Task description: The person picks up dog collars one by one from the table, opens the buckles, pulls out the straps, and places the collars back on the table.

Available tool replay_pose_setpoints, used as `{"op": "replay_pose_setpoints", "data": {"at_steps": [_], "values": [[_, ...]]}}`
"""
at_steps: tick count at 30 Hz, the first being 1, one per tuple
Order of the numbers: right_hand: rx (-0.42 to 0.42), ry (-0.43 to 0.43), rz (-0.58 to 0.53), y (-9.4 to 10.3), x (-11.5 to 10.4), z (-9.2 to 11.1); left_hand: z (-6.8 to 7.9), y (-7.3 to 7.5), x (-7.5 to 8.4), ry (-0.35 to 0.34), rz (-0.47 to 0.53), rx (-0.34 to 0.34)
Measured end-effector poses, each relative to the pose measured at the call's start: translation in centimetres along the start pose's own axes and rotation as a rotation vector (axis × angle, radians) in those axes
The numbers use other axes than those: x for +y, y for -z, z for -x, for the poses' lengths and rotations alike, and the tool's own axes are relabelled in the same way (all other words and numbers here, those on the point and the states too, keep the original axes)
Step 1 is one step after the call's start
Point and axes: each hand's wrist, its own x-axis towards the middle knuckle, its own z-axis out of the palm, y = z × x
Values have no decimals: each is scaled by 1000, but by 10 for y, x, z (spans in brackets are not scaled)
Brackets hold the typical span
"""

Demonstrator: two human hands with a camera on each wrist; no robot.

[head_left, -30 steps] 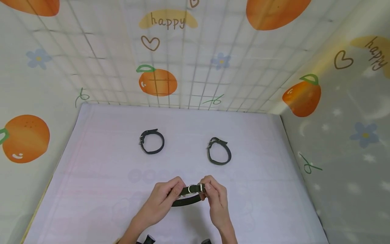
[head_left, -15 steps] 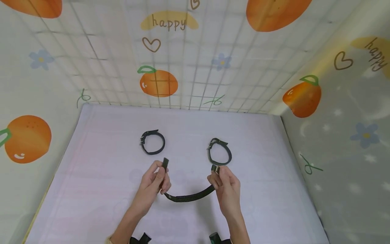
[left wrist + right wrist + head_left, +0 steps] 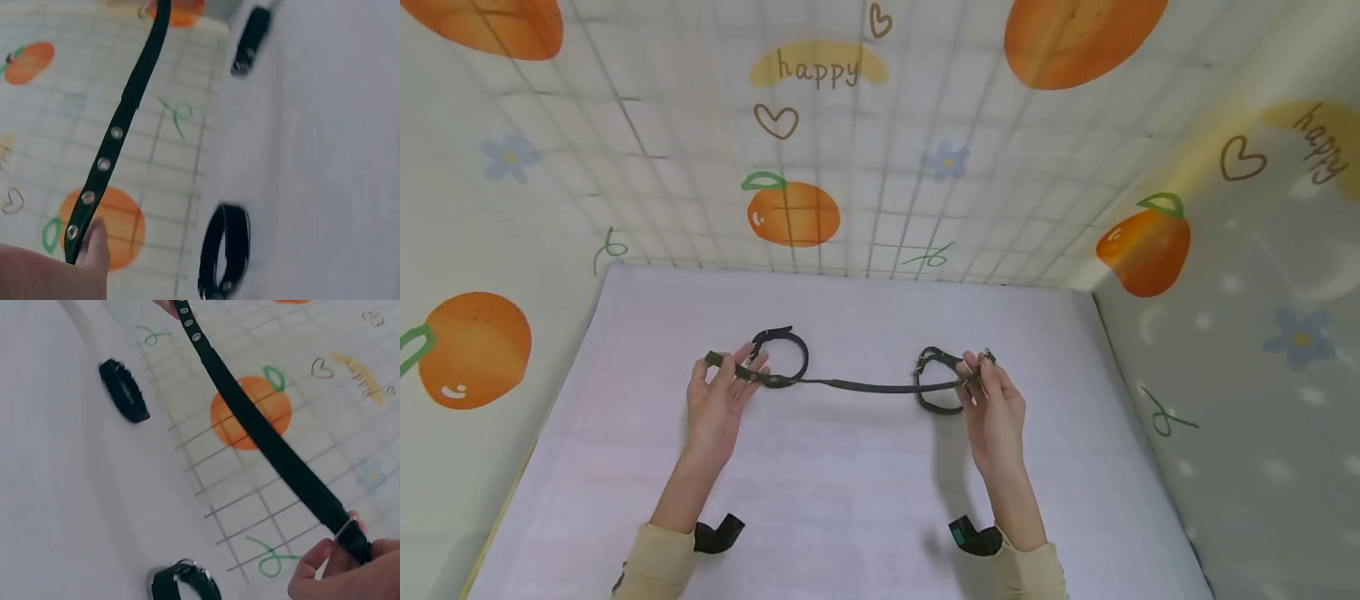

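Note:
A dark collar is stretched nearly straight between both hands, raised over the table. My left hand pinches its eyelet end; several metal eyelets show along the strap in the left wrist view. My right hand pinches the opposite end, where a metal buckle sits at the fingertips in the right wrist view. Behind the stretched strap lie two similar collars fastened into loops: a left looped collar and a right looped collar. The held strap overlaps both in the head view.
A white-covered table spreads under the hands. Curtain-like sheets printed with oranges and flowers hang at the back and sides, a grid behind the rear one. Black wrist devices protrude by the sleeves.
The held collar was a closed loop at its buckle, then came apart and is now drawn out straight. Both hands have moved apart and farther forward. The looped collars stayed put.

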Motion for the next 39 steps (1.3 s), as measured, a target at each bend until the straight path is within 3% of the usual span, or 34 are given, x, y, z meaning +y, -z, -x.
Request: {"op": "replay_pose_setpoints", "data": {"at_steps": [6,13,16,21,25,28,31,35,39], "values": [[79,50,105,7,7,-37,-36,19,3,-36,-254,15],[143,147,353,15,11,-92,-83,19,12,-64,-476,37],[165,126,451,15,12,-116,-109,21,13,-30,-518,12],[184,20,571,17,15,-154,-151,22,8,61,-601,-36],[184,-3,659,18,16,-179,-177,22,5,48,-735,-75],[170,45,752,15,16,-195,-196,22,3,-1,-875,-72],[153,123,882,11,15,-207,-214,21,-1,-9,-984,-45],[153,197,1043,7,14,-219,-232,18,-4,29,-1066,-30],[113,234,1141,5,15,-234,-243,14,-2,-1,-1143,-49]]}}
